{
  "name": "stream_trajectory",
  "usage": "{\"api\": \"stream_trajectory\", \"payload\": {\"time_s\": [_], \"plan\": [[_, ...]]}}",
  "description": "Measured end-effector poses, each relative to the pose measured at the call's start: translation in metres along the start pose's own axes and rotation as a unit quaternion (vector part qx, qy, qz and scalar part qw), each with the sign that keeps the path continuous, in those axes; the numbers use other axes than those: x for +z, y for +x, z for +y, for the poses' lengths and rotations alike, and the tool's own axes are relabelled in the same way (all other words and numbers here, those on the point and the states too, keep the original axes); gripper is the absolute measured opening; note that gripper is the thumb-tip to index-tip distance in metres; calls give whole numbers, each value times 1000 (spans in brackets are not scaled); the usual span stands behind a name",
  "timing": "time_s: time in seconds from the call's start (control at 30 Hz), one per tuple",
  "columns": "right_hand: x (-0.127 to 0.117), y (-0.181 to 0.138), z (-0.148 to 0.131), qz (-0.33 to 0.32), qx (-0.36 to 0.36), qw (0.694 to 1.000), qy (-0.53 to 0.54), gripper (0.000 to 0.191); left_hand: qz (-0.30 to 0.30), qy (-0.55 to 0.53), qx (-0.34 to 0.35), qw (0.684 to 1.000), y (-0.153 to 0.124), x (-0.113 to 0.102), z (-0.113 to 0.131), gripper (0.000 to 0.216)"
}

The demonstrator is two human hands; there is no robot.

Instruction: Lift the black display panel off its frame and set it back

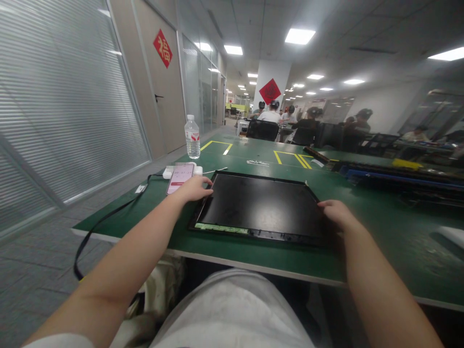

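A black LCD panel (264, 203) lies flat on the green table, with its dark glossy screen facing up. It sits in a black frame, and a green strip (221, 228) runs along part of its near edge. At the panel's left edge, my left hand (195, 188) is curled with thumb and fingertips on the rim. My right hand (337, 212) pinches the opposite edge near the far right corner. The undersides of the fingers are partly hidden.
Left of the panel are a phone (180, 178), a white adapter with a black cable (105, 220), and a water bottle (192, 137). Dark and blue long parts (380, 179) lie at the right. Yellow tape (217, 143) marks the far table. People sit beyond.
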State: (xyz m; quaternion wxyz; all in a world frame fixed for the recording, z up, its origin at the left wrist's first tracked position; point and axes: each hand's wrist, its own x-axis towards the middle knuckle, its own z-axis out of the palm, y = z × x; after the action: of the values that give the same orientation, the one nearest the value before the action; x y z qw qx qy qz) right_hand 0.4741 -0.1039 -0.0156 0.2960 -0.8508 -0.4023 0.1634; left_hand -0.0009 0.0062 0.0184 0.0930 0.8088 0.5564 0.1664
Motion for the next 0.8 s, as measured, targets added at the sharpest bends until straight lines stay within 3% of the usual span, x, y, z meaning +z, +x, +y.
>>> {"api": "stream_trajectory", "payload": {"time_s": [0.2,0.63,0.8], "plan": [[0,2,2,-17,3,1000,9,40,-57,37,23,997,-4,-6,-3,36],[-3,-4,-2,2,16,1000,-4,40,-50,-36,51,997,-6,0,4,34],[-3,-1,1,-4,14,1000,-1,44,-94,-49,47,993,-9,-4,2,56]]}}
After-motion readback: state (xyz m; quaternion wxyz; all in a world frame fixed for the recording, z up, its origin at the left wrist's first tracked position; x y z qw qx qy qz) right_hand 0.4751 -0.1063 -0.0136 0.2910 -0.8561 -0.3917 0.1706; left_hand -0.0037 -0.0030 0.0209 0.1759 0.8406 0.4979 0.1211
